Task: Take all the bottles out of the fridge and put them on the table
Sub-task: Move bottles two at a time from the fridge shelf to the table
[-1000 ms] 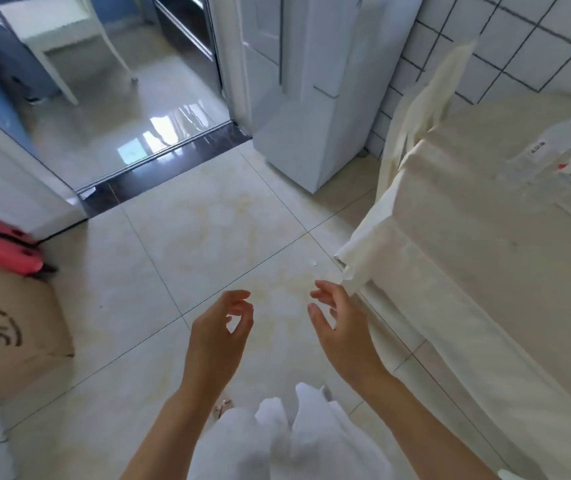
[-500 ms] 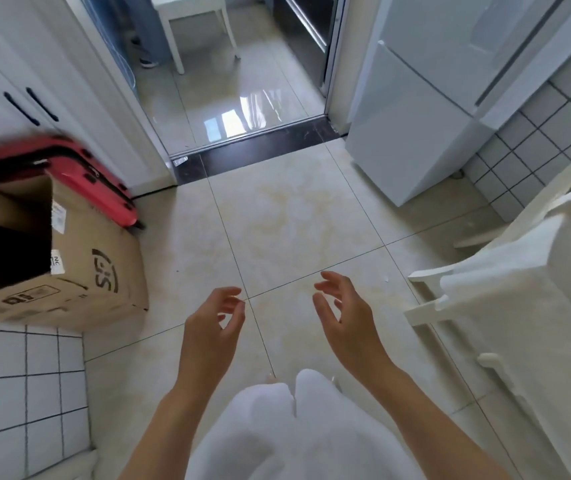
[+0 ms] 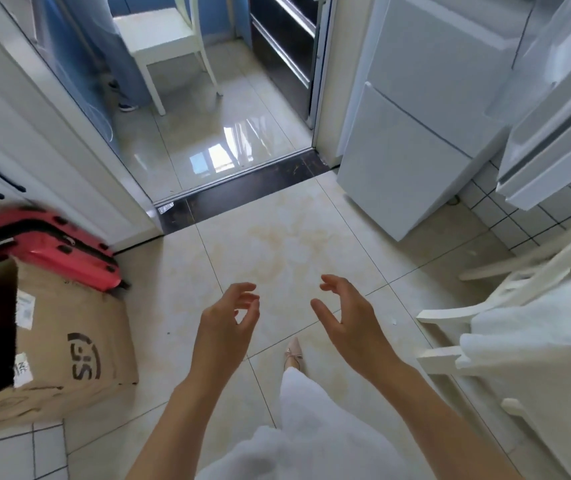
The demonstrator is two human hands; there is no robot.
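A white fridge [image 3: 419, 140] stands at the upper right beside the doorway, and one of its doors [image 3: 554, 119] hangs open at the right edge. Its inside is hidden and no bottle is in view. The table [image 3: 533, 348], draped in a white cloth, fills the lower right corner. My left hand [image 3: 228, 320] and my right hand [image 3: 350, 313] hover over the tiled floor in front of me, fingers loosely curled, holding nothing.
A cardboard box [image 3: 69, 344] sits on the floor at the left with a red suitcase [image 3: 52, 247] behind it. A white chair [image 3: 464, 323] is tucked against the table. A doorway leads to a room with a white stool [image 3: 163, 39].
My view has swung left and up, away from the table with its bottles, toward the fridge and doorway. Both hands stay empty in front of me.
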